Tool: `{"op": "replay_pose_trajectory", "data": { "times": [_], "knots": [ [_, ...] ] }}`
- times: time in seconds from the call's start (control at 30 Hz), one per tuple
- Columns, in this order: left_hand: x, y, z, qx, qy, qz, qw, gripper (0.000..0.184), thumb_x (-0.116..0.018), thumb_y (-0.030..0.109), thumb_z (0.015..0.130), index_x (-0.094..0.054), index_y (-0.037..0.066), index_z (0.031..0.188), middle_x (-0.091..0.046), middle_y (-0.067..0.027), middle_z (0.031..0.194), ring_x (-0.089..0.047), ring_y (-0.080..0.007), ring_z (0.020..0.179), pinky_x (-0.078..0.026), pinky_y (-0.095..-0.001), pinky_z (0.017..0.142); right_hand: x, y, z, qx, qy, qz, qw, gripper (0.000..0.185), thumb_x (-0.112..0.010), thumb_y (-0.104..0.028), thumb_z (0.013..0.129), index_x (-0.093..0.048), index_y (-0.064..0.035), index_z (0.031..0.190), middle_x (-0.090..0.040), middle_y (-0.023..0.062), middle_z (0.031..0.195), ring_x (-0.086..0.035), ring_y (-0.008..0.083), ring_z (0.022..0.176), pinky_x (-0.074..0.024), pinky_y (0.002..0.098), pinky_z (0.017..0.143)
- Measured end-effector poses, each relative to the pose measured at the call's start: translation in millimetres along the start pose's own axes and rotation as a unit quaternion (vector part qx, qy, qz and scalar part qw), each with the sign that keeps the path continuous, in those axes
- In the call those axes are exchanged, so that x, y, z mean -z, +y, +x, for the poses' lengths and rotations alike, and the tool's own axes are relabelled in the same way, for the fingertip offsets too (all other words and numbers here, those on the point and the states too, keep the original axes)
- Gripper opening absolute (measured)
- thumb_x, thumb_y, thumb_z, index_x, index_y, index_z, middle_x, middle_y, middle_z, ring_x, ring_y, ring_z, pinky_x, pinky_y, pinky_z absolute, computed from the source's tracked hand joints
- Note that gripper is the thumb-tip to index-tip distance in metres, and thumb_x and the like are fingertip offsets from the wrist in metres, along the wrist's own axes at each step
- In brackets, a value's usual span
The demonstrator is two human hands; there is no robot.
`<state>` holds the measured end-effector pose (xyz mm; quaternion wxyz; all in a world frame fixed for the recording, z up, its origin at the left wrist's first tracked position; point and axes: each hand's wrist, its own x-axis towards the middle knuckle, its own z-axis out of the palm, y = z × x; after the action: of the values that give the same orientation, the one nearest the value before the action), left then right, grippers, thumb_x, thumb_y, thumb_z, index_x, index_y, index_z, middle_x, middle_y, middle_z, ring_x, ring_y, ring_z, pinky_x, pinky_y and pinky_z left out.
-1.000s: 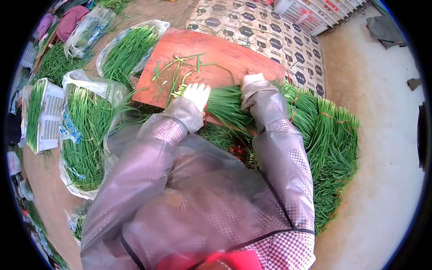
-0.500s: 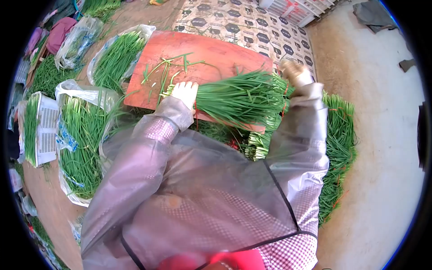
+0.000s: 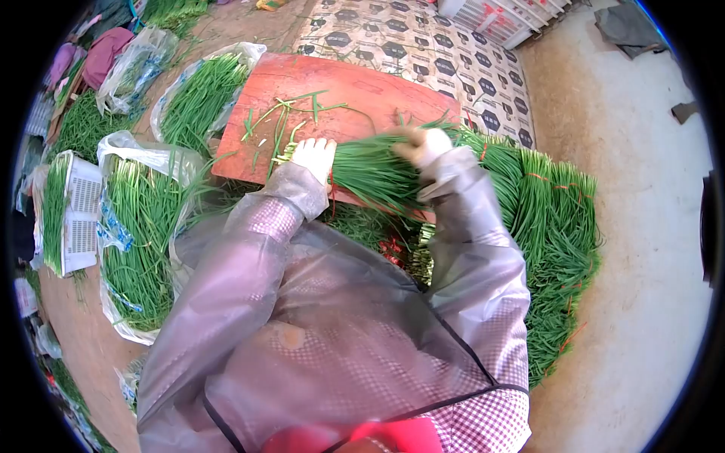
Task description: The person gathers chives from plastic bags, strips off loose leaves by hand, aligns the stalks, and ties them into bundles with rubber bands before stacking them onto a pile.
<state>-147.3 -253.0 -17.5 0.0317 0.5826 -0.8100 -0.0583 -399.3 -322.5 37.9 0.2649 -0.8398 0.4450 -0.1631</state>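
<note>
Though ends [image 3: 285,154] look pale, bunch [image 3: 370,166] grn, leafy

Two grips: left grip [image 3: 313,157], right grip [image 3: 433,145]. One green bunch [image 3: 367,167] at both. One red desk [image 3: 347,84] beneath. Clear bags [image 3: 143,149] left of left grip: at least three. White crates: at least two, one far left of left grip, one beyond right grip. Banded bunches [image 3: 540,204] right of right grip: several, overlapping, exact count unclear.
</note>
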Motion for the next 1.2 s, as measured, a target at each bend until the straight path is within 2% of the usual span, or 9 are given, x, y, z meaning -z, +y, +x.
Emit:
{"op": "replay_pose_trajectory", "data": {
  "times": [0.17, 0.23, 0.3, 0.4, 0.5, 0.63, 1.0, 1.1, 1.2],
  "knots": [
    [1, -1, -1, 0.001, -0.006, -0.006, 1.0, 0.086, -0.079, 0.021, 0.052, -0.042, 0.001, 0.126, -0.051, -0.0146, 0.114, -0.048, -0.031, 0.111, -0.037, -0.0408, 0.099, -28, -7, 28, -0.101, -0.09, -0.318, 0.938, 0.022, -0.048, -0.022, 0.087, -0.063, -0.0117, 0.1, -0.067, 0.0157, 0.089, -0.065, 0.0341, 0.083, -0.0512, 0.045, 0.074],
    [1, 0, 1, 0.009, -0.017, -0.011, 1.0, 0.086, -0.08, 0.022, 0.052, -0.042, 0.001, 0.127, -0.051, -0.0148, 0.115, -0.048, -0.0308, 0.111, -0.037, -0.0407, 0.099, 10, 13, 43, -0.104, -0.033, -0.297, 0.949, 0.029, -0.047, -0.03, 0.091, -0.064, -0.0108, 0.105, -0.067, 0.0153, 0.09, -0.065, 0.034, 0.084, -0.0511, 0.0451, 0.074],
    [-1, -1, 3, 0.008, -0.023, -0.007, 1.0, 0.086, -0.08, 0.022, 0.052, -0.042, 0.001, 0.127, -0.051, -0.0148, 0.116, -0.048, -0.0308, 0.111, -0.037, -0.0407, 0.099, 41, 32, 46, -0.197, 0.163, -0.001, 0.967, 0.032, -0.06, -0.019, 0.088, -0.061, -0.0127, 0.119, -0.068, 0.0104, 0.085, -0.064, 0.0158, 0.078, -0.0512, 0.0319, 0.07],
    [-4, -3, 3, 0.006, -0.022, 0.0, 1.0, 0.086, -0.08, 0.022, 0.052, -0.042, 0.001, 0.127, -0.051, -0.0148, 0.116, -0.048, -0.0307, 0.111, -0.037, -0.0408, 0.099, 86, 43, 34, -0.04, 0.273, 0.113, 0.955, 0.079, -0.069, -0.023, 0.082, -0.024, -0.0169, 0.147, -0.066, 0.0162, 0.102, -0.062, 0.0192, 0.086, -0.05, 0.0315, 0.077],
    [-1, -2, 4, 0.001, -0.024, 0.0, 1.0, 0.086, -0.08, 0.022, 0.053, -0.041, 0.0, 0.127, -0.05, -0.0147, 0.116, -0.047, -0.0306, 0.112, -0.037, -0.0409, 0.099, 130, 87, 5, -0.143, 0.271, 0.164, 0.938, 0.052, -0.064, -0.021, 0.087, -0.047, -0.0035, 0.132, -0.062, 0.0142, 0.109, -0.061, 0.0134, 0.081, -0.0488, 0.0273, 0.069],
    [-3, -2, 2, -0.011, 0.018, 0.01, 1.0, 0.077, -0.079, 0.02, 0.051, -0.045, 0.004, 0.119, -0.053, -0.0124, 0.109, -0.051, -0.029, 0.106, -0.039, -0.0405, 0.095, 125, 95, -64, -0.216, 0.108, 0.243, 0.939, 0.022, -0.063, -0.022, 0.086, -0.071, -0.0035, 0.095, -0.068, 0.0035, 0.08, -0.054, 0.0075, 0.06, -0.0405, 0.0249, 0.054],
    [-1, 0, 2, -0.011, 0.017, 0.005, 1.0, 0.084, -0.084, 0.025, 0.048, -0.045, 0.004, 0.12, -0.053, -0.0122, 0.11, -0.05, -0.029, 0.106, -0.039, -0.0408, 0.095, 34, 55, -77, -0.279, -0.06, -0.032, 0.958, 0.045, -0.06, -0.046, 0.083, -0.065, -0.0105, 0.111, -0.065, 0.0182, 0.103, -0.062, 0.0332, 0.099, -0.0461, 0.0392, 0.088],
    [-1, 1, 2, -0.006, 0.01, 0.006, 1.0, 0.084, -0.084, 0.025, 0.049, -0.044, 0.004, 0.12, -0.052, -0.0121, 0.11, -0.05, -0.029, 0.106, -0.039, -0.0408, 0.095, 7, 87, -63, -0.337, 0.009, -0.208, 0.918, 0.036, -0.048, -0.041, 0.09, -0.069, -0.0116, 0.089, -0.066, 0.0159, 0.095, -0.063, 0.0318, 0.091, -0.0482, 0.0393, 0.082],
    [5, 1, 4, 0.004, -0.017, 0.009, 1.0, 0.088, -0.084, 0.026, 0.05, -0.042, 0.003, 0.124, -0.051, -0.0126, 0.115, -0.048, -0.0294, 0.11, -0.037, -0.0404, 0.097, 25, 123, -85, -0.408, 0.215, 0.022, 0.887, 0.033, -0.049, -0.033, 0.091, -0.07, -0.0103, 0.078, -0.066, 0.0141, 0.077, -0.064, 0.0265, 0.074, -0.0488, 0.0383, 0.073]
  ]
}}
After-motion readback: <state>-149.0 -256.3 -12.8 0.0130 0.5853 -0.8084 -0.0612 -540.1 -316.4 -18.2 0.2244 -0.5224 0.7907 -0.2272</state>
